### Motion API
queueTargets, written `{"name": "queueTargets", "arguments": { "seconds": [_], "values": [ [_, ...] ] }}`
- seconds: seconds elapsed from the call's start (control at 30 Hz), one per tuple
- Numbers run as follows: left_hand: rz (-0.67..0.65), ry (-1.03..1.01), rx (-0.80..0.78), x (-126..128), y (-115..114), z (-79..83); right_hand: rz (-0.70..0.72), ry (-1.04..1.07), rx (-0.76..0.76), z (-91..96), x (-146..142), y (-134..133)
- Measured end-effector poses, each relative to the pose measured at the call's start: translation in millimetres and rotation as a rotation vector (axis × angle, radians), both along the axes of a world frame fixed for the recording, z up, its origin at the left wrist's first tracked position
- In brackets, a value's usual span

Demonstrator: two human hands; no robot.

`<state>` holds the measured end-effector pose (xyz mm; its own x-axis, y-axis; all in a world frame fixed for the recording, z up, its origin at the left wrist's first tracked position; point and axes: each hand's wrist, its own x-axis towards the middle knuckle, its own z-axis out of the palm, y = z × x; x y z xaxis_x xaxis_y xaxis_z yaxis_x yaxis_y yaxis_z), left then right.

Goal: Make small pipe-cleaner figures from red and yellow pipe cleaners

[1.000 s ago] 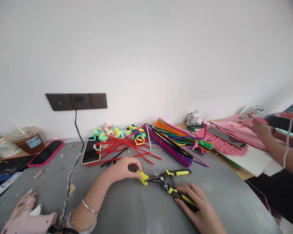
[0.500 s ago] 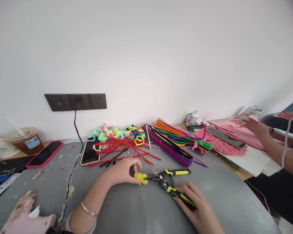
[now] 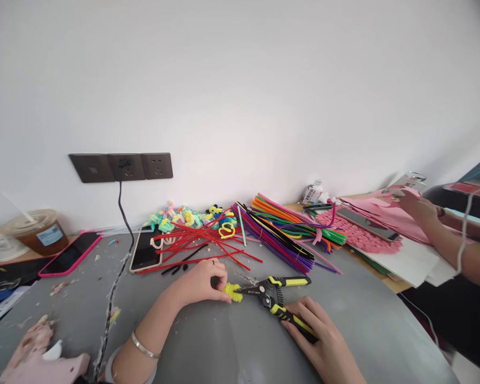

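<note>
A small coil of yellow pipe cleaner (image 3: 233,292) is pinched between the thumb and fingers of my left hand (image 3: 202,282), low over the grey table. My right hand (image 3: 320,330) wraps round the lower handle of black-and-yellow wire stripper pliers (image 3: 270,293). Their pointed jaws reach left to the coil and touch its right end. The pliers' upper handle stands spread away from the lower one, with no hand on it. Whether the jaw tips grip the coil, I cannot tell.
Behind my hands lie red pipe cleaners (image 3: 208,240) and coloured bundles (image 3: 288,229). Phones (image 3: 72,253), an iced drink (image 3: 44,232) and a pink glue gun (image 3: 52,352) are at left. At right, another person's hands (image 3: 420,210) handle pink sheets (image 3: 368,208).
My left fingers have closed more over the yellow coil, so less of it shows. The pliers and my right hand hold nearly the same pose. The view has shifted slightly.
</note>
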<state>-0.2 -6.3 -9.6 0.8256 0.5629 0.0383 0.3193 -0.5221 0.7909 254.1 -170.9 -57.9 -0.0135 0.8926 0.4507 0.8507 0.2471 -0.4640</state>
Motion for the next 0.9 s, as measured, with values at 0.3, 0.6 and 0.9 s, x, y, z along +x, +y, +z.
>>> {"name": "queueTargets", "arguments": {
  "seconds": [0.3, 0.6, 0.9],
  "values": [
    [0.012, -0.011, -0.022, -0.8, 0.1, -1.4, -0.018, -0.002, 0.017, -0.1, 0.3, -1.0],
    [0.060, 0.066, -0.083, -1.9, -2.4, -2.2, -0.033, 0.047, -0.057, -1.1, 1.4, -2.6],
    [0.062, 0.097, -0.170, -2.0, -6.7, 4.0, -0.027, 0.069, -0.074, -1.3, 2.0, -2.9]
  ]
}}
